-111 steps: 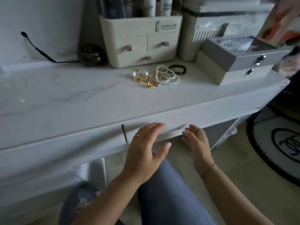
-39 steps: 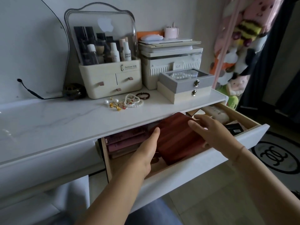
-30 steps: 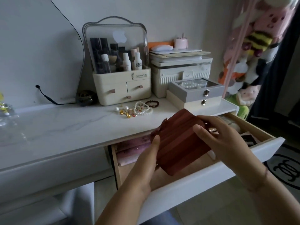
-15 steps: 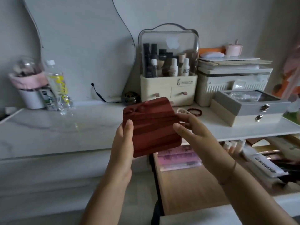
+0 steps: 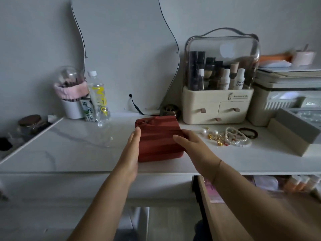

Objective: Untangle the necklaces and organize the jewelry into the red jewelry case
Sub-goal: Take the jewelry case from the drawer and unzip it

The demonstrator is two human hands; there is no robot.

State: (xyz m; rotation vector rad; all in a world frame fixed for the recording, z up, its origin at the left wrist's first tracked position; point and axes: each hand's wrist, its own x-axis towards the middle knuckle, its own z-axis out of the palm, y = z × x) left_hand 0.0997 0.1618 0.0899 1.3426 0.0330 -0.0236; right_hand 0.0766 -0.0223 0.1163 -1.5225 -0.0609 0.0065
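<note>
- The right hand (image 5: 196, 150) covers the right edge of the dark red ribbed fabric jewelry case (image 5: 159, 140); whether its fingers curl round that edge cannot be told.
- In the heap of gold and pearl jewelry (image 5: 225, 138), single strands are too small to separate.
- The open light wooden drawer (image 5: 225, 214) is cut off by the bottom edge; the blurred small bottles (image 5: 300, 184) in it are perhaps orange-capped.
- The grey lidded box (image 5: 295, 129) runs off the right edge.
</note>
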